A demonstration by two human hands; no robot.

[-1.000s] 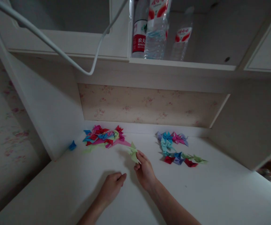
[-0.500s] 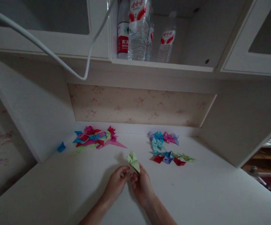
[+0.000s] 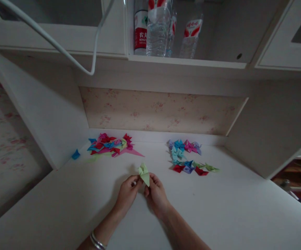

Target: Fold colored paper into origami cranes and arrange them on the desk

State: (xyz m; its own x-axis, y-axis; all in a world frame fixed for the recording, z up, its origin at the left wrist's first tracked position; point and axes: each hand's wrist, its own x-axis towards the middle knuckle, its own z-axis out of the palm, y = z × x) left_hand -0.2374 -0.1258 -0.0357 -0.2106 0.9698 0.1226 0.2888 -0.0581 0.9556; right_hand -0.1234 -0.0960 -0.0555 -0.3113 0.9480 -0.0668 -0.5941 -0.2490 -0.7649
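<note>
A pale green folded paper figure, origami by its creases, is held up over the white desk between both hands. My left hand pinches its lower left side with thumb and index finger. On the other side my right hand grips the lower right edge, its fingers curled. Beyond the hands, a heap of folded paper pieces in red, pink, blue and green lies at the back left. Several more origami pieces in blue, purple, pink, red and green lie in a bent row to the right.
One blue paper piece lies alone by the left panel. Overhead, a shelf holds several plastic bottles. A white cable hangs down at upper left. Side panels bound the white desk.
The view has tilted down slightly. The green paper figure has turned a little, and my left fingers have come against its side. A bracelet now shows on the left wrist.
</note>
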